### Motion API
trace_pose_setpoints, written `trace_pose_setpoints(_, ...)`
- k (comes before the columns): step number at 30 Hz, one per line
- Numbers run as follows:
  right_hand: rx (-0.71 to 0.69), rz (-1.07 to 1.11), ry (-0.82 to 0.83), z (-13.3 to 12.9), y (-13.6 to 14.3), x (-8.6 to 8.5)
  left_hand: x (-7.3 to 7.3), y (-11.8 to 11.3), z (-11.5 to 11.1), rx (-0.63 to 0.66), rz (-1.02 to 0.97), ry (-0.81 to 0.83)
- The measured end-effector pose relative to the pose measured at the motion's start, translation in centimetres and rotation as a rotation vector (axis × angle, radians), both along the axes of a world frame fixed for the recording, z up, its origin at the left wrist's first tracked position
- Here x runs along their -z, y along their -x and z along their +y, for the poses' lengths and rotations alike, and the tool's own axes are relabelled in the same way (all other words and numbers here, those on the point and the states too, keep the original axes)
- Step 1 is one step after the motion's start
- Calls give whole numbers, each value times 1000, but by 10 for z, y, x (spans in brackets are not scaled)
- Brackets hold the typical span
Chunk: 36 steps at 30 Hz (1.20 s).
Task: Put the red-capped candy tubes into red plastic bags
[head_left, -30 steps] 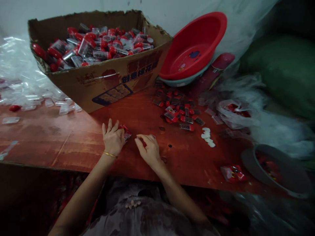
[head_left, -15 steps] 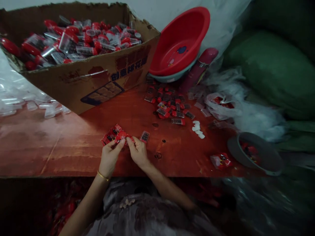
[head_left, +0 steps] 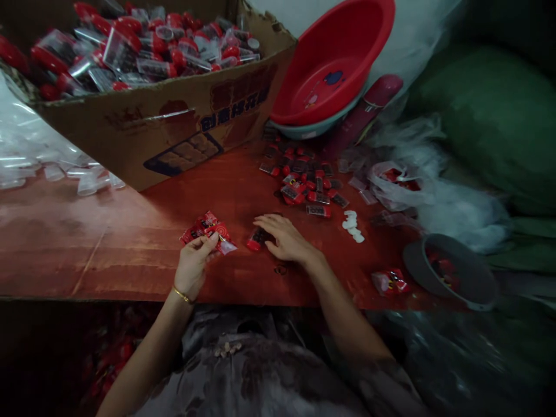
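My left hand (head_left: 195, 259) pinches a red printed plastic packet (head_left: 223, 234) between thumb and fingers. Its clear end points right, and more red printed packets (head_left: 200, 225) lie just behind my fingers. To the right, my right hand (head_left: 285, 237) is spread, palm down, over a small clear tube with a red cap (head_left: 255, 240). The tube lies on the table with dark contents, partly covered by my fingers. Whether my fingers touch it I cannot tell.
A cardboard box (head_left: 174, 130) full of red-capped tubes stands at back left. Loose tubes (head_left: 318, 198), white discs (head_left: 353, 226), a red basin (head_left: 321, 63), a bottle (head_left: 369, 110) and a grey bowl (head_left: 460, 272) are to the right. Clear cups (head_left: 93, 182) lie left of the box.
My right hand has let go of the red packet, moved right and opened over the red-capped tube. The left hand still holds the packet. The view has shifted slightly.
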State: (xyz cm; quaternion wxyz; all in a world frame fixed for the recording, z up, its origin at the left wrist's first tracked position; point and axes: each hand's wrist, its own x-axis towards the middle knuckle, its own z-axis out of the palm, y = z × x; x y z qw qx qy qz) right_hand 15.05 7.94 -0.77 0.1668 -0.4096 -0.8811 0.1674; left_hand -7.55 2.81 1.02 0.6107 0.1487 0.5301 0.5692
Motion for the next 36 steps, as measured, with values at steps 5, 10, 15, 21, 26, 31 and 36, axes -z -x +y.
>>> trace_pose_setpoints(5, -34, -122, -31, 4, 0, 12, -1, -3, -2, 94, -118, 71)
trace_pose_setpoints(10, 76, 190, 126, -27, 8, 13, -7, 0, -4, 93, -156, 69)
trace_pose_setpoints(15, 80, 619, 573, -71, 19, -4, -4, -6, -5, 79, -134, 25)
trace_pose_setpoints(21, 205, 658, 716, -77, 35, -14, -2, -15, -9, 82, 15, -88)
trace_pose_setpoints(26, 228, 661, 763, -73, 39, -12, -4, -11, -11, 120, 59, -149)
trace_pose_setpoints(31, 206, 704, 754, -75, 49, -11, -3, -18, -14, 117, 8, -173)
trace_pose_setpoints(36, 262, 752, 654, -77, 58, -2, 6, -31, -18, 54, -28, -190)
